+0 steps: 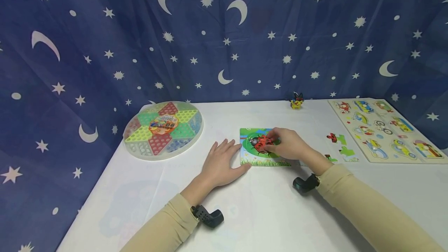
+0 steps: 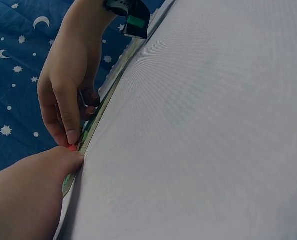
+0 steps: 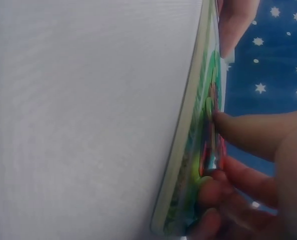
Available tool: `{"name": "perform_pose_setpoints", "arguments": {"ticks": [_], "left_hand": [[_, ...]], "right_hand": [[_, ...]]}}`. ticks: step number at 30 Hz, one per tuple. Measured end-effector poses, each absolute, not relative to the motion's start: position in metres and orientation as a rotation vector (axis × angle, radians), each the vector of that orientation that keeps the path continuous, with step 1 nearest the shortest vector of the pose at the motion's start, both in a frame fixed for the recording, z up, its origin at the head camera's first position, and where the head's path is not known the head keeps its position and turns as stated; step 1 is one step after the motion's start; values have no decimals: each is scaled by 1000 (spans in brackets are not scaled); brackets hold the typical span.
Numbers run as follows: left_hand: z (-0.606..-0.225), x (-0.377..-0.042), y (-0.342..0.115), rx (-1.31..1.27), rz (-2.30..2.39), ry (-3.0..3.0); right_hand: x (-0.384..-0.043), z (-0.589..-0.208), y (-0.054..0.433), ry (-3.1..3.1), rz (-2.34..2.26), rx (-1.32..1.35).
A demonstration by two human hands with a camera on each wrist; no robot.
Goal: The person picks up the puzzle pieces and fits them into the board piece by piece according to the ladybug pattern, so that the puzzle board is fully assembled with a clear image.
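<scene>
A small puzzle board [image 1: 266,163] with a grass border lies flat on the table, a red ladybug picture [image 1: 257,142] on a green round in its middle. My right hand [image 1: 288,145] reaches over from the right side and pinches a red ladybug puzzle piece [image 3: 219,150] between thumb and fingers, close over the board. Part of the picture is hidden under that hand. At the board's left edge rests my left hand [image 1: 224,162], palm down with fingers spread, its thumb by the lower left corner.
Loose puzzle pieces [image 1: 346,151] in green and red lie right of the board. Farther right is a large wooden peg puzzle [image 1: 364,143] with vehicles. A round Chinese checkers board [image 1: 164,127] sits at the left, and a small yellow toy figure [image 1: 296,103] at the back edge.
</scene>
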State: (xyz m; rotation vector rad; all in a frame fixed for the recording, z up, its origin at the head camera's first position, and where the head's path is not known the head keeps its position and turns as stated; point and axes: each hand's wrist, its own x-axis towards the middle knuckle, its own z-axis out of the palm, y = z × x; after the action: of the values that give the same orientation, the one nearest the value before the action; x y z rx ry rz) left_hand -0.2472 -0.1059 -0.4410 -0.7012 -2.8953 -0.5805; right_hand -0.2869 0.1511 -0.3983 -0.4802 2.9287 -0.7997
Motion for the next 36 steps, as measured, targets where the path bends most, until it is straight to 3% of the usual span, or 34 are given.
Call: {"name": "perform_pose_setpoints", "arguments": {"ticks": [15,36], "left_hand": [[-439,-247,-105,-701,-560,-2904],[-441,-249,-105,-708,-564,-2896]], "right_hand": [[-285,-400,146,3029,-571,-679],[-281,-396,140,3051,-397,-668]]}}
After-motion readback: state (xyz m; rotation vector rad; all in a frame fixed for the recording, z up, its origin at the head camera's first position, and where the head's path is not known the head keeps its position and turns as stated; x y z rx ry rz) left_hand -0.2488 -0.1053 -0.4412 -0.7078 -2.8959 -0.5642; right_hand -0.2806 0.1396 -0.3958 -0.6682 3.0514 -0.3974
